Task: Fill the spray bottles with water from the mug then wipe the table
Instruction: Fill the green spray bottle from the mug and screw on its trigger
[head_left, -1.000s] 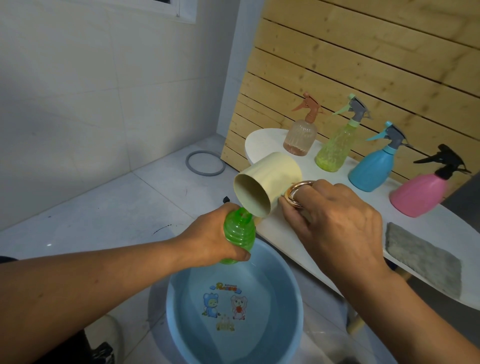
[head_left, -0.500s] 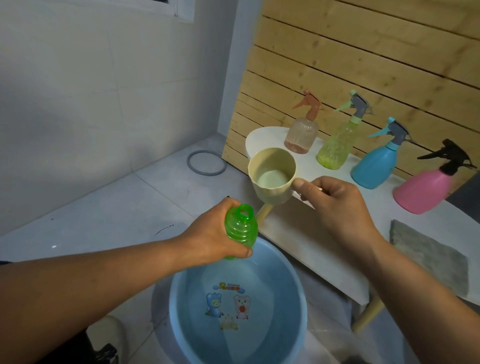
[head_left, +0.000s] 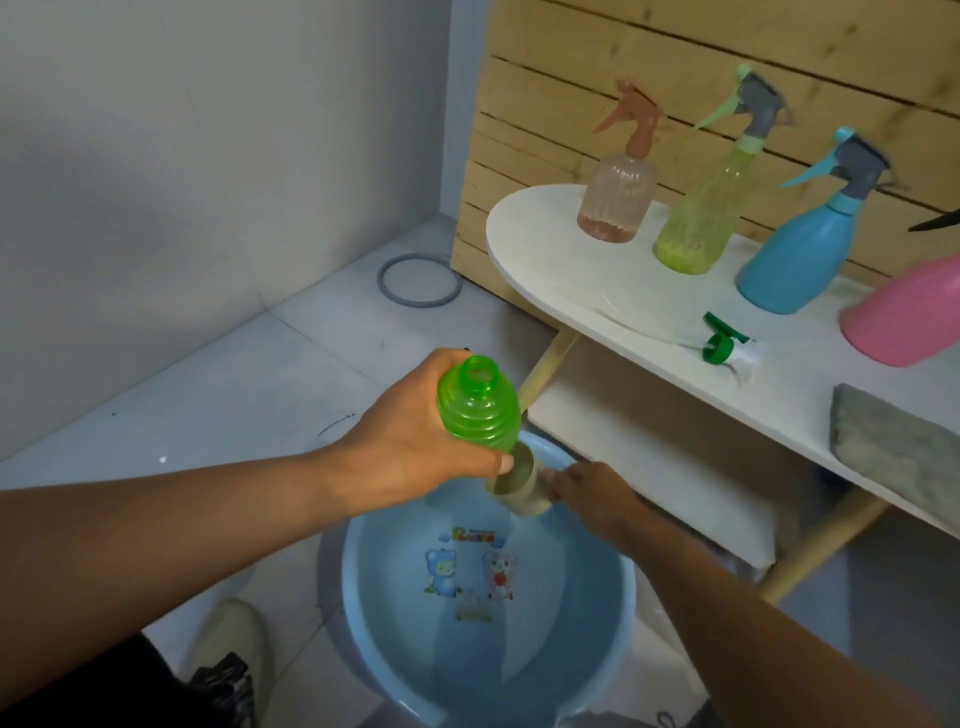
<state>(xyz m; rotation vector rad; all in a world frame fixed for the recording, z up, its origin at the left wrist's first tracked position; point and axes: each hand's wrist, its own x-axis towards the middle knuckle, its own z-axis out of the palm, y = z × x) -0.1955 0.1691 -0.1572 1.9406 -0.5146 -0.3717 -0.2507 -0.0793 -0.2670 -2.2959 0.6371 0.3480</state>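
The right hand (head_left: 587, 493) has lowered the gripped mug (head_left: 519, 486) into the basin (head_left: 597, 644) (refilling, likely); the left hand (head_left: 415, 441) grips the green bottle (head_left: 478, 405).

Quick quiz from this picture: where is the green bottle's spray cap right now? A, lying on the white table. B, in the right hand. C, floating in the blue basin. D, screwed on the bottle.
A: the green cap lies on the table, and the bottle in the left hand has an open neck.
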